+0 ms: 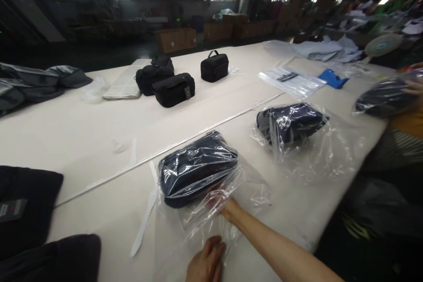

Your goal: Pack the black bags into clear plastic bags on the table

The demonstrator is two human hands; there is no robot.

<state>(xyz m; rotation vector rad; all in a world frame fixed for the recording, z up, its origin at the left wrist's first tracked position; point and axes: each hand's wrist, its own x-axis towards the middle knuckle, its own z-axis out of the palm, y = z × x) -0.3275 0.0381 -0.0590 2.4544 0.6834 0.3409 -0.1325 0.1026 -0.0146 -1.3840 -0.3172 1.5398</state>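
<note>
A dark zipped pouch (198, 165) lies on the table inside a clear plastic bag (254, 183). My right hand (220, 200) reaches into the bag's open end, up against the pouch's near side. Its fingers are partly hidden by glossy plastic and the pouch, so their grip does not show. Close to the bag's near edge, my left hand (205, 261) has its fingers curled together on the loose plastic. To the right, a second dark pouch (294, 121) rests in another clear bag. A white strip (144, 220) lies left of the pouch I touch.
Black pouches (175, 89) stand farther back, one with a top handle (214, 67). Dark items (26, 202) sit at the left edge. A flat printed plastic bag (291, 80) and a blue object (333, 78) lie back right. Another person's hand (414, 86) touches a wrapped dark item (383, 97).
</note>
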